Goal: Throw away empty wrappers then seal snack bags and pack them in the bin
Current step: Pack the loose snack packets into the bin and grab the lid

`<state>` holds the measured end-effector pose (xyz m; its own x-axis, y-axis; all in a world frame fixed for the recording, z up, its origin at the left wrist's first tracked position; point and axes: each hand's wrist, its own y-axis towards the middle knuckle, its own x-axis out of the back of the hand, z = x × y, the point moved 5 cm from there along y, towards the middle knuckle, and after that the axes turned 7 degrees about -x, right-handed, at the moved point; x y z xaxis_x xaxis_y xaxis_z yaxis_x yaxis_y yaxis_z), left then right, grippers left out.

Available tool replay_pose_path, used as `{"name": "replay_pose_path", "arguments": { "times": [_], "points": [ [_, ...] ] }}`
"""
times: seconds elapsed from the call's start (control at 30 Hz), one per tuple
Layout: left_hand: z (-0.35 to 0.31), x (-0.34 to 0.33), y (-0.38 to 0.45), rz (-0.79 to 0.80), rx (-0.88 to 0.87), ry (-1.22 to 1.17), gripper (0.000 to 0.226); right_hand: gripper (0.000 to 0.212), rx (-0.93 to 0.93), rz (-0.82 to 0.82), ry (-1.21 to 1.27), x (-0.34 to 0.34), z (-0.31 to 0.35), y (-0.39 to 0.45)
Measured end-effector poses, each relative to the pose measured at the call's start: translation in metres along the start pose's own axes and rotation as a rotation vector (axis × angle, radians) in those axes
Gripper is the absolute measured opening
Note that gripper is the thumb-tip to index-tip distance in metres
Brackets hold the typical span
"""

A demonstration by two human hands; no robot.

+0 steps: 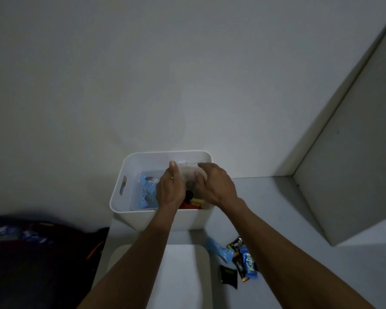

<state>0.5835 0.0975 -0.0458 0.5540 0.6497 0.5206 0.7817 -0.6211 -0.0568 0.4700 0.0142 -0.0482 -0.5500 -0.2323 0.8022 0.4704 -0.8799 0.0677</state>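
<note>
Both hands, the left hand [170, 188] and the right hand [214, 186], hold a clear snack bag [188, 172] with curled fingers over the white bin [123, 204] on the tabletop [276, 219].

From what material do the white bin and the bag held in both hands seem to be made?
White bin: likely moulded plastic, smooth and matte, judging by its rounded corners and a cut-out handle slot. Clear bag, held over the bin by the left hand and right hand: apparently thin transparent plastic film, since it is glossy, crinkled and see-through.
</note>
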Motion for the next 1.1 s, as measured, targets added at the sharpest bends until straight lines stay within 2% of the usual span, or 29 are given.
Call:
{"name": "replay_pose_path", "arguments": {
  "times": [0.13, 0.27, 0.4, 0.53, 0.63, 0.77, 0.87, 0.9, 0.97, 1.03, 1.1],
  "points": [
    [-0.014, 0.001, -0.027, -0.072, -0.116, 0.017, 0.062, 0.048, -0.048, -0.029, 0.106, 0.035, -0.021, -0.023],
    [-0.026, -0.010, -0.082, -0.166, -0.433, -0.070, 0.041, 0.044, -0.123, -0.094, 0.227, 0.058, -0.073, -0.067],
    [0.019, -0.054, -0.140, -0.159, -0.534, -0.036, 0.042, 0.044, -0.185, -0.031, 0.187, 0.038, -0.146, -0.124],
    [0.091, -0.112, -0.172, -0.035, -0.485, 0.215, 0.050, 0.056, -0.243, 0.129, 0.038, -0.011, -0.206, -0.161],
    [0.130, -0.149, -0.182, 0.085, -0.534, 0.433, 0.047, 0.065, -0.189, 0.180, -0.078, -0.045, -0.225, -0.172],
    [0.153, -0.181, -0.178, 0.160, -0.487, 0.585, 0.048, 0.052, -0.049, 0.198, -0.188, -0.082, -0.233, -0.160],
    [0.162, -0.206, -0.175, 0.288, -0.606, 0.754, 0.048, 0.049, 0.028, 0.274, -0.258, -0.102, -0.241, -0.149],
    [0.169, -0.214, -0.175, 0.337, -0.631, 0.815, 0.048, 0.049, 0.047, 0.277, -0.277, -0.106, -0.245, -0.147],
    [0.183, -0.222, -0.174, 0.395, -0.578, 0.929, 0.059, 0.047, 0.063, 0.229, -0.322, -0.104, -0.253, -0.146],
    [0.189, -0.227, -0.176, 0.372, -0.517, 1.004, 0.065, 0.043, 0.051, 0.172, -0.365, -0.098, -0.264, -0.145],
    [0.181, -0.226, -0.179, 0.283, -0.453, 0.927, 0.056, 0.042, 0.033, 0.105, -0.384, -0.090, -0.276, -0.146]
  ]
}}
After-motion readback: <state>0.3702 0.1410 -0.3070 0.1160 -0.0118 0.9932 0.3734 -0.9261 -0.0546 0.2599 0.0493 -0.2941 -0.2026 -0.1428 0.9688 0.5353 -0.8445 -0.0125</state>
